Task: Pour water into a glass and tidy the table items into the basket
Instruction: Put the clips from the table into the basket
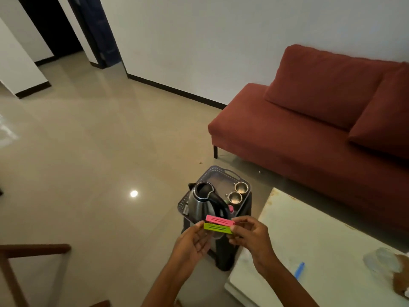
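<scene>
A dark plastic basket (pixel 221 172) stands on the floor beside the white table (pixel 309 247). Inside it are a steel kettle (pixel 200 206) with a black handle and two small metal cups (pixel 238 192). Just above the basket's near edge, both hands hold a pink clip (pixel 219 219) stacked on a green clip (pixel 218 228). My left hand (pixel 192 244) pinches their left end, and my right hand (pixel 251 234) pinches their right end. A blue clip (pixel 299 270) lies on the table, with a clear glass (pixel 381 261) at its right edge.
A red sofa (pixel 309 120) sits behind the basket and table. A brown object (pixel 400 282) lies at the table's right edge. A wooden chair frame (pixel 26 262) is at the lower left. Tiled floor spreads to the left.
</scene>
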`<state>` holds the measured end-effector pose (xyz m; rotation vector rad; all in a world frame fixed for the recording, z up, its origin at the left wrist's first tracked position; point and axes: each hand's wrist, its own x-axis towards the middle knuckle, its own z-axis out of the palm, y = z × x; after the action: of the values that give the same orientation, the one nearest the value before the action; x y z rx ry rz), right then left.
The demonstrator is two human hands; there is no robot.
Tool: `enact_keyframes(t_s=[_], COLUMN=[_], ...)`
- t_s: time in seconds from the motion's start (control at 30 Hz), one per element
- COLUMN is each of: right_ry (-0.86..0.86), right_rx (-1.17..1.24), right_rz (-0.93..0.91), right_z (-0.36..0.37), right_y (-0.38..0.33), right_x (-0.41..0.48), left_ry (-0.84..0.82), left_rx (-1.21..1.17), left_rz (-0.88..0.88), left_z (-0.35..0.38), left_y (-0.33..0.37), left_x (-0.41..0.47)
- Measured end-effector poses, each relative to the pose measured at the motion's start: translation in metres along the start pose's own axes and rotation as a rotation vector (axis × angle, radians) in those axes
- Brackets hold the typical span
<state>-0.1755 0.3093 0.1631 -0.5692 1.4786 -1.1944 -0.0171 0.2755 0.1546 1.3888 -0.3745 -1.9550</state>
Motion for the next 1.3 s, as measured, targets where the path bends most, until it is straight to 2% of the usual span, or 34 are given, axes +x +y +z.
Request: enact_keyframes(t_s=[0.17, 0.33, 0.7, 0.9, 1.13, 1.3], right_ry=[0.085, 0.171, 0.287, 0.409, 0.535, 0.500], right_rx=[0.003, 0.033, 0.125, 0.173, 0.027, -0.274], right_rz=[0.029, 0.038, 0.060, 0.074, 0.121, 0.194], right_z=[0.066, 0.110, 0.142, 0.135, 0.112, 0.111], right_y=[0.003, -0.006, -0.022, -0.026, -0.007, 0.022], right_x=[0.030, 0.054, 0.134, 0.211, 0.289, 0.336], left_ry=[-0.027, -0.068, -0.180, -0.117, -0.075, -0.059], left_rx=[-0.006, 0.044, 0.156, 0.191, 0.348, 0.388], left_rz=[0.010, 0.012, -0.095, -0.102, -0.108, -0.179], left_z=[-0.060, -0.089, -0.072, -0.059, -0.034, -0.030], left_y=[0.058, 0.097, 0.167, 0.211, 0.238, 0.241], left_x=[0.022, 0.041, 0.118, 0.172, 0.219, 0.242])
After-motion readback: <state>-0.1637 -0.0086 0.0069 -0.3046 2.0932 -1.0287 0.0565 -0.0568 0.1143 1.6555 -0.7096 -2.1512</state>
